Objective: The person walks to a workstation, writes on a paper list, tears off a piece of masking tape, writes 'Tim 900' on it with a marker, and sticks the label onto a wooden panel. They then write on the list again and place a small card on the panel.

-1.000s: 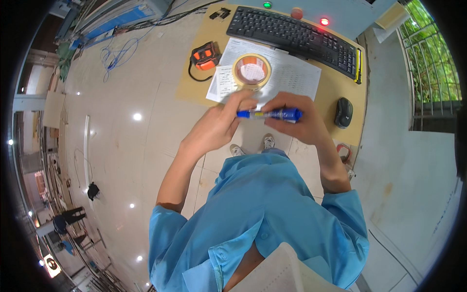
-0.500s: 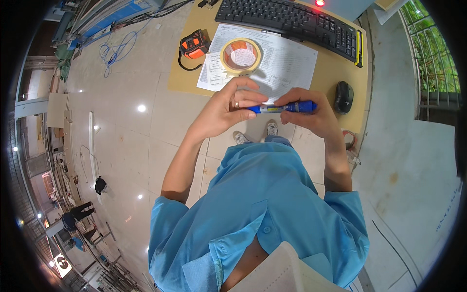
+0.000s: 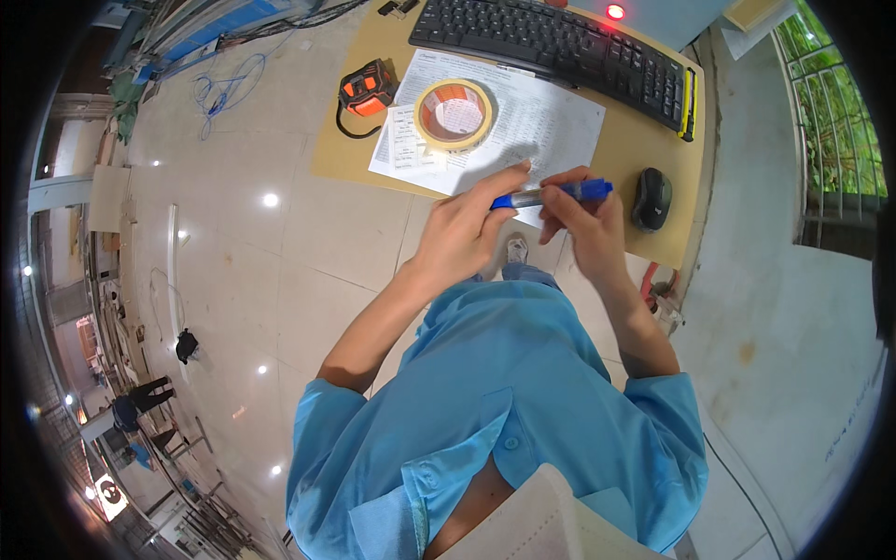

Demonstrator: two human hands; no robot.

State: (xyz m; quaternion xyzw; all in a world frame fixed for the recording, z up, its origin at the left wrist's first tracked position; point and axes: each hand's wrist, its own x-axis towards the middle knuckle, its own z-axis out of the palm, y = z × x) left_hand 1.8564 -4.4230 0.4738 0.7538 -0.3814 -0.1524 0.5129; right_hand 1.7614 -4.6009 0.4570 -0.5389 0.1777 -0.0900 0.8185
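Observation:
A blue and silver marker pen [image 3: 528, 198] is held just off the front edge of the desk, its right end tilted slightly up. My left hand [image 3: 459, 231] closes on the blue left end between thumb and fingers. Around the barrel near the blue cap [image 3: 590, 190], my right hand [image 3: 592, 224] is closed, with some fingers hidden behind the pen. Beyond my hands lie printed sheets [image 3: 551, 121], and a roll of yellowish masking tape [image 3: 482, 133] rests on them.
On the tan desk [image 3: 686, 219] are a black keyboard [image 3: 541, 47], a black mouse [image 3: 652, 199], an orange and black tape measure [image 3: 367, 88] and a yellow-black cutter [image 3: 689, 105]. Blue cable [image 3: 219, 93] lies on the floor at left. A wall with a barred window stands at right.
My left hand has turned so that its back faces up, and it moved slightly right. The marker has tilted, its right end rising. My right hand has shifted its grip along it.

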